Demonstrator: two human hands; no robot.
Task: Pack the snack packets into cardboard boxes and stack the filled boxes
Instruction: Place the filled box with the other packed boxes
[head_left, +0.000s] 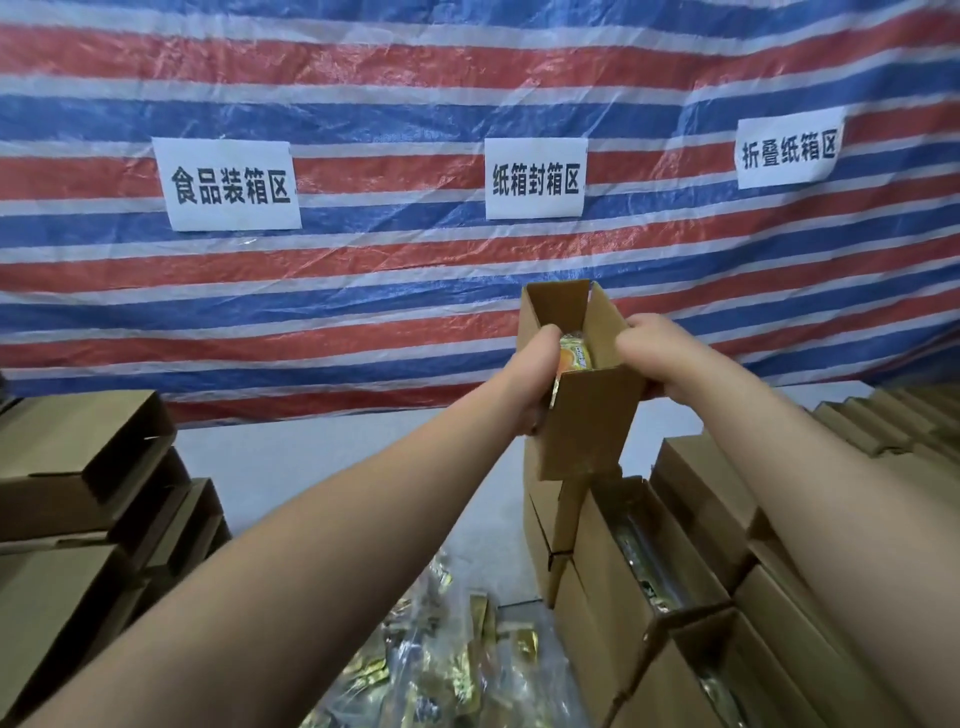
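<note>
Left hand grips the near-left side of the open cardboard box, fingers curled round its edge; right hand grips the right wall the same way. Box held up between both hands, raised above the stack of filled boxes at my right, open top tilted toward me. One snack packet, orange and gold, shows inside against the left wall; how many more lie under it I cannot tell.

Loose packets lie in clear wrap on the table below my forearms. Closed boxes piled at left; flat folded cartons far right. Striped tarp behind carries three paper signs.

Step, as I judge it: this box is packed and is being carried to the stack. Next move calls for lowering it level onto the open boxes beneath, edges lined up, without tipping the packet out.
</note>
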